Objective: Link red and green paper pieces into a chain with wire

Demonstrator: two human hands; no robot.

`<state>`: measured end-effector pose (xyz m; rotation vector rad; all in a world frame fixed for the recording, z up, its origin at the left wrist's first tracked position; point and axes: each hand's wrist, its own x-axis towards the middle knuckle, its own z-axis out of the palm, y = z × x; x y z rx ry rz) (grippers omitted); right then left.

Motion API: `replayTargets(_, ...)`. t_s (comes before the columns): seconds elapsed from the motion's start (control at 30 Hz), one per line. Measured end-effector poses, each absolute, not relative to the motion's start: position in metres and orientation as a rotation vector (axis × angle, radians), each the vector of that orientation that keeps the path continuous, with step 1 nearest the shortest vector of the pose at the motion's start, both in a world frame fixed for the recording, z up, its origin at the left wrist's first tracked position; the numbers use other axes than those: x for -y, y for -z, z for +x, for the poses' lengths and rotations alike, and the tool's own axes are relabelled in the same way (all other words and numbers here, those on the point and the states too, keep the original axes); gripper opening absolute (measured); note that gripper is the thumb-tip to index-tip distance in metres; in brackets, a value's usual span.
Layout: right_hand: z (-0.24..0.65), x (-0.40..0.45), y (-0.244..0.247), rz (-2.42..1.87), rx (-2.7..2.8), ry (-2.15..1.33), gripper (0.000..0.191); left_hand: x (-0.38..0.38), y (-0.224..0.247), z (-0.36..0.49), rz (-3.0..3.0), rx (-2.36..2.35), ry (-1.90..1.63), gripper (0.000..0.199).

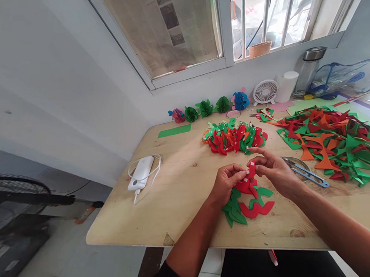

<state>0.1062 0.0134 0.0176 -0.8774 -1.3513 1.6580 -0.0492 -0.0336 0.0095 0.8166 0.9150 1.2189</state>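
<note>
Between my two hands is a red paper cutout (pixel 252 169) with small white squares on it. My left hand (pixel 229 180) pinches its left side, thumb on top. The fingers of my right hand (pixel 268 167) close on its right edge, with the index finger raised. Just under my hands lie green paper cutouts (pixel 235 209) and a loose red cutout (pixel 257 209) on the wooden table (pixel 182 196). Beyond them sits a pile of red, green and orange cutouts (pixel 234 137) dotted with white squares.
Paper scraps (pixel 327 137) heap up on the right, near a blue cutter (pixel 310 176). Folded paper figures (pixel 205 108) line the wall beside a small white fan (pixel 265 92) and a bottle (pixel 309 72). A power bank (pixel 141 173) with its cable lies left.
</note>
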Motion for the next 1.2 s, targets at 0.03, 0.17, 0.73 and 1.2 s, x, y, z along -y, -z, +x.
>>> replayTargets(0.03, 0.1058, -0.0131, -0.018, -0.883, 1.356, -1.649, 0.053, 0.0335, -0.0093, -0.0492, 0.826, -0.919, -1.217, 0.02)
replayTargets(0.17, 0.1039, -0.0123, -0.0224, -0.958, 1.346, -1.572, 0.048, 0.0329, -0.0077, -0.0501, 0.935, -0.992, -1.241, 0.02)
replayTargets(0.73, 0.107, -0.0171, -0.0205, -1.099, 1.273, -1.439, 0.047, 0.0379, -0.0059, -0.0455, 1.516, -1.203, -1.21, 0.054)
replayTargets(1.2, 0.1057, -0.0162, -0.0196, -1.079, 1.275, -1.48, 0.051, 0.0312, -0.0071, -0.0474, 0.962, -1.086, -1.32, 0.038)
